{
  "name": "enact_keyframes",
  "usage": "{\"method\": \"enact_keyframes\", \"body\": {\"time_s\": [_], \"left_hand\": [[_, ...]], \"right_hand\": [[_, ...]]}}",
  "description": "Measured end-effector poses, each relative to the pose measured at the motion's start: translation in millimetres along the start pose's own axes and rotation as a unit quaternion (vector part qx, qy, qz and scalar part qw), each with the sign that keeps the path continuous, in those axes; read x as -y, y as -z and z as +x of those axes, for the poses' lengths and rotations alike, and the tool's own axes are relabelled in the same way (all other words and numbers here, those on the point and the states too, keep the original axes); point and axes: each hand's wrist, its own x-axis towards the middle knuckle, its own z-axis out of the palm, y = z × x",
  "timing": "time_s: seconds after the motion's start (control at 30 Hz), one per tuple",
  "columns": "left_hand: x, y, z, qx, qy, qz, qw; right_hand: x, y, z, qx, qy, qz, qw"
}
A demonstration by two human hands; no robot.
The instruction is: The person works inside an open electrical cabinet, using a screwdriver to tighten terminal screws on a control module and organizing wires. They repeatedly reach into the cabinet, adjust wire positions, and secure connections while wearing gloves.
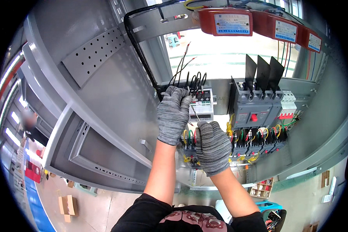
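My left hand (173, 112), in a grey knit glove, is raised against a white meter-like module (201, 106) inside a grey electrical cabinet and pinches thin black wires (192, 82) that loop into its top. My right hand (212, 147), also gloved, is closed around the handle of a thin screwdriver (196, 113) whose shaft points up at the module's face. Below my hands runs a row of small breakers with yellow, green and red wires (189, 137).
A large black circuit breaker (251, 110) with three upright black fins stands right of the module. Three red current transformers (259, 23) hang along the top rail. The open grey cabinet door (92, 116) fills the left. Cardboard boxes (67, 207) lie on the floor below.
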Motion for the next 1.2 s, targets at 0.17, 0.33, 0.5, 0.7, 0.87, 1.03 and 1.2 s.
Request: {"method": "enact_keyframes", "body": {"time_s": [0.17, 0.33, 0.5, 0.7, 0.87, 1.03, 1.2], "left_hand": [[0, -9, -6, -0.021, 0.023, -0.05, 0.998], [4, -12, -7, -0.024, 0.048, -0.062, 0.997], [3, -5, -2, 0.017, 0.019, -0.035, 0.999], [-7, 6, 9, 0.066, -0.023, 0.104, 0.992], [-19, 14, 17, 0.122, -0.025, 0.141, 0.982], [-5, 11, 13, 0.122, -0.011, 0.058, 0.991], [-5, 10, 9, 0.099, -0.027, 0.083, 0.991]], "right_hand": [[-8, -1, 0, -0.002, 0.026, -0.005, 1.0], [-7, 2, 2, 0.024, -0.003, 0.029, 0.999], [-12, 4, 4, 0.027, 0.011, 0.03, 0.999], [-11, 5, 4, 0.007, 0.027, 0.019, 0.999], [-12, 6, 5, 0.017, 0.016, 0.028, 0.999], [-12, 9, 6, 0.049, 0.008, 0.036, 0.998], [-15, 9, 5, 0.048, 0.023, -0.002, 0.999]]}}
